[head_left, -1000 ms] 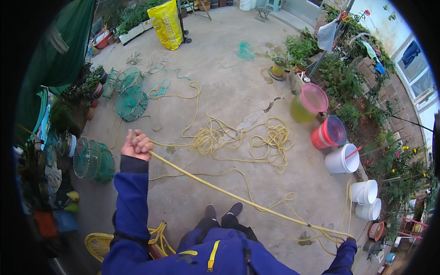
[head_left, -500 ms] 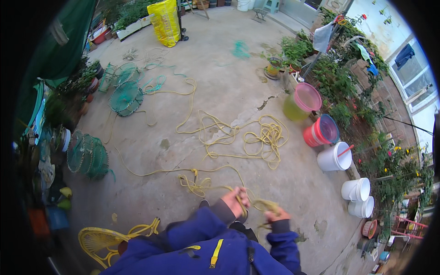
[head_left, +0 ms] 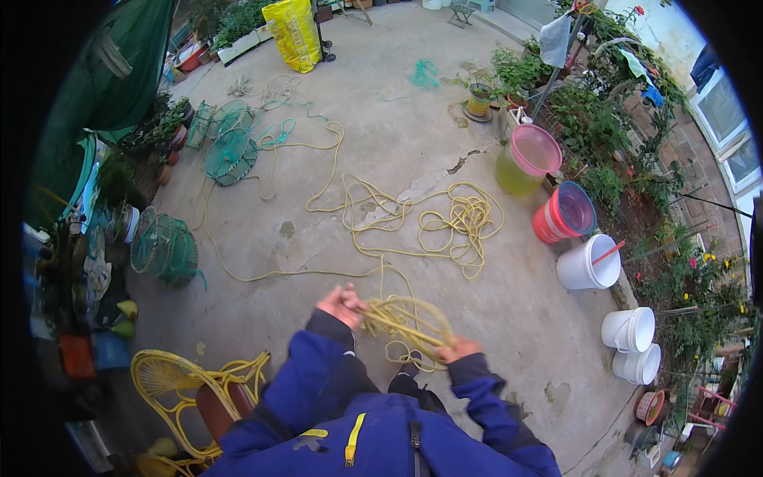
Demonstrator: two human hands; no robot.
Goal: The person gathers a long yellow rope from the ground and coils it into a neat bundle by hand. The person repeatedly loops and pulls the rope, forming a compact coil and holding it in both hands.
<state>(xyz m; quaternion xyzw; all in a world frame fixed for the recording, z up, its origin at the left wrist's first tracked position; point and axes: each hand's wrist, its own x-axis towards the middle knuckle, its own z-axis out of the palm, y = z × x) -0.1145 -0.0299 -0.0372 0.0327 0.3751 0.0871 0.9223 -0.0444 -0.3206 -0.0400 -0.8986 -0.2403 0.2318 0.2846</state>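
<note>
A loose bundle of yellow rope stretches between my two hands in front of my body. My left hand is closed at the bundle's left end, pinching the rope. Lower and to the right, my right hand grips the other end of the loops. Some strands hang below the bundle near my shoe. One strand runs from it along the concrete toward the left. A larger tangle of the same rope lies on the ground farther ahead.
Green net traps and another net trap lie at the left. A yellow chair stands near my left side. Along the right are a pink-rimmed bucket, a red bucket and white buckets. A yellow sack stands far ahead.
My hands have moved apart, the left one going left and up, the right one slightly left and up. The small rope pile from the ground is now gathered up between them.
</note>
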